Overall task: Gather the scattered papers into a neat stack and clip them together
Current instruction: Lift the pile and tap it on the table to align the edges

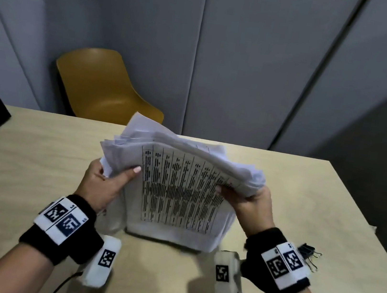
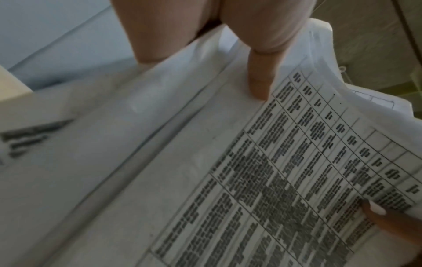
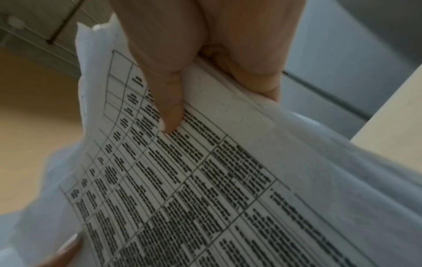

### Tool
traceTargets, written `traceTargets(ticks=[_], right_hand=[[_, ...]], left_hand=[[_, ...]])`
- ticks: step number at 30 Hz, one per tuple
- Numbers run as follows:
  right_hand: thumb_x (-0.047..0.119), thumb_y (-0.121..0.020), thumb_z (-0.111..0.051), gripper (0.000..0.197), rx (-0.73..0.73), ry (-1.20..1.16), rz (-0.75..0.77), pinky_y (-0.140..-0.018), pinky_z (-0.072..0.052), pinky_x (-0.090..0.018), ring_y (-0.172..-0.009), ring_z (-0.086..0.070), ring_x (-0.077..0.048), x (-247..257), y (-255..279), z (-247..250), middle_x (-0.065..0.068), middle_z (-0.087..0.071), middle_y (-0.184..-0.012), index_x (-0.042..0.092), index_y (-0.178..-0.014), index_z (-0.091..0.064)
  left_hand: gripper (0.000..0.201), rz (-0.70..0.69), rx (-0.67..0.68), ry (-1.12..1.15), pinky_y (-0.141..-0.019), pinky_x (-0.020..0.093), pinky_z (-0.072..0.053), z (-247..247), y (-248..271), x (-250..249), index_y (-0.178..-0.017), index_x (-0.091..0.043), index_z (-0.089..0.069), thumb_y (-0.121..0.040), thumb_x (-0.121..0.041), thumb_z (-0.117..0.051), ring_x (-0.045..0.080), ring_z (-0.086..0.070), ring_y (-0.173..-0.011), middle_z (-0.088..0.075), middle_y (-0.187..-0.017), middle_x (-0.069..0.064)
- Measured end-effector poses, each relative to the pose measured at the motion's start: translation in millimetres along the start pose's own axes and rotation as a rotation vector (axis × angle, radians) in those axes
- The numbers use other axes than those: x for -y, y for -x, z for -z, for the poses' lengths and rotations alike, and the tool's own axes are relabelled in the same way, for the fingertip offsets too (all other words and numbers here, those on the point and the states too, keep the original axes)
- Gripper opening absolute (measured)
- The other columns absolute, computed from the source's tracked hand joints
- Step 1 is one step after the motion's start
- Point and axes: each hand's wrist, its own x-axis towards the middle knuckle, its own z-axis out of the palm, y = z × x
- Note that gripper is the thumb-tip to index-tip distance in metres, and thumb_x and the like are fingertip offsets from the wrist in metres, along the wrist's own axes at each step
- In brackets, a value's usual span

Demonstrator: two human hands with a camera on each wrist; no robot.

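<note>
I have both hands on the stack of papers [image 1: 178, 189], which stands on its lower edge on the bench [image 1: 36, 148], near its middle and tilted back toward me. My left hand [image 1: 104, 183] grasps the stack's left side, thumb across the front sheet and fingers behind; my right hand [image 1: 244, 201] grasps the right side the same way. The front sheet carries a printed table with dense rows of text, and the upper edges of the sheets behind it fan out unevenly. In the left wrist view the thumb [image 2: 260, 81] presses just beside the table's border. A black binder clip [image 1: 309, 254] lies on the bench behind my right wrist, apart from the papers. A mustard-yellow chair [image 1: 103, 87] stands beyond the far edge of the bench.
</note>
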Motion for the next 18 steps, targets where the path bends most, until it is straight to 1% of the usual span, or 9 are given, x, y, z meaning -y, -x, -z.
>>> traceTargets(ticks=[1, 3, 5, 8, 10, 11, 13, 15, 18], right_hand=[[0.005, -0.064, -0.081, 0.031, 0.009, -0.006, 0.002, -0.072, -0.056, -0.026, -0.077, -0.064, -0.009, -1, 0, 2, -0.002, -0.071, -0.087, 0.009, -0.092, -0.069], [-0.008, -0.063, -0.072, 0.056, 0.050, -0.036, -0.064, -0.074, -0.053, -0.022, -0.085, -0.061, -0.005, -6, 4, 7, -0.004, -0.062, -0.099, 0.006, -0.112, -0.049], [-0.010, -0.062, -0.056, 0.063, 0.014, -0.014, -0.142, -0.074, -0.051, -0.019, -0.090, -0.059, -0.006, -15, 14, 8, -0.004, -0.057, -0.105, 0.017, -0.117, -0.042], [-0.017, -0.074, -0.054, 0.051, -0.205, 0.008, -0.182, -0.090, -0.051, -0.036, -0.098, -0.058, -0.022, -36, 25, 12, -0.010, -0.059, -0.108, 0.024, -0.104, -0.051], [-0.016, -0.081, -0.055, 0.034, -0.321, 0.007, -0.198, -0.090, -0.050, -0.047, -0.087, -0.060, -0.023, -41, 29, 15, -0.009, -0.065, -0.090, 0.018, -0.087, -0.058], [-0.014, -0.082, -0.056, 0.030, -0.350, 0.001, -0.201, -0.086, -0.051, -0.047, -0.079, -0.060, -0.020, -42, 30, 17, -0.005, -0.066, -0.079, 0.015, -0.080, -0.060], [-0.012, -0.084, -0.055, 0.027, -0.336, -0.057, -0.199, -0.074, -0.055, -0.038, -0.067, -0.062, -0.011, -39, 32, 16, 0.004, -0.068, -0.064, 0.013, -0.075, -0.061], [-0.010, -0.085, -0.053, 0.024, -0.284, -0.073, -0.188, -0.064, -0.056, -0.025, -0.063, -0.063, -0.003, -35, 30, 15, 0.008, -0.070, -0.065, 0.012, -0.080, -0.061], [-0.009, -0.086, -0.054, 0.027, -0.289, -0.047, -0.150, -0.059, -0.054, -0.017, -0.058, -0.060, -0.001, -32, 27, 17, 0.009, -0.068, -0.061, 0.014, -0.075, -0.063]], left_hand=[[0.040, 0.022, 0.005, 0.003, -0.078, 0.028, -0.057, 6, -1, 3, -0.103, -0.022, -0.060, -0.068, -0.020, -0.080, 0.013, -0.064, -0.097, -0.070, -0.101, -0.005], [0.067, 0.056, 0.040, -0.047, -0.085, 0.036, -0.055, 13, 1, 8, -0.114, -0.014, -0.059, -0.055, -0.033, -0.085, 0.023, -0.065, -0.102, -0.070, -0.110, 0.004], [0.044, 0.030, 0.068, -0.079, -0.077, 0.024, -0.056, 14, 4, 9, -0.107, -0.015, -0.064, -0.066, -0.019, -0.081, 0.020, -0.068, -0.098, -0.074, -0.101, -0.002], [0.030, 0.032, 0.063, -0.094, -0.070, 0.016, -0.056, 15, 5, 9, -0.106, -0.011, -0.064, -0.077, -0.003, -0.069, 0.014, -0.069, -0.093, -0.075, -0.094, -0.008], [0.028, 0.044, 0.067, -0.088, -0.067, 0.018, -0.056, 17, 3, 7, -0.106, -0.005, -0.064, -0.078, -0.002, -0.067, 0.013, -0.071, -0.086, -0.076, -0.089, -0.007], [0.025, 0.052, 0.078, -0.089, -0.066, 0.018, -0.056, 18, 2, 6, -0.103, -0.004, -0.064, -0.078, 0.001, -0.066, 0.011, -0.072, -0.082, -0.076, -0.085, -0.008], [0.023, 0.035, 0.112, -0.083, -0.068, 0.017, -0.056, 18, 2, 4, -0.099, -0.007, -0.065, -0.080, 0.005, -0.062, 0.007, -0.071, -0.078, -0.076, -0.084, -0.010], [0.024, 0.015, 0.137, -0.072, -0.071, 0.016, -0.056, 19, 3, 3, -0.097, -0.009, -0.066, -0.080, 0.007, -0.061, 0.005, -0.071, -0.079, -0.075, -0.086, -0.011], [0.022, 0.007, 0.160, -0.037, -0.072, 0.016, -0.056, 23, 3, 3, -0.094, -0.012, -0.067, -0.077, 0.002, -0.065, 0.008, -0.070, -0.081, -0.076, -0.083, -0.011]])
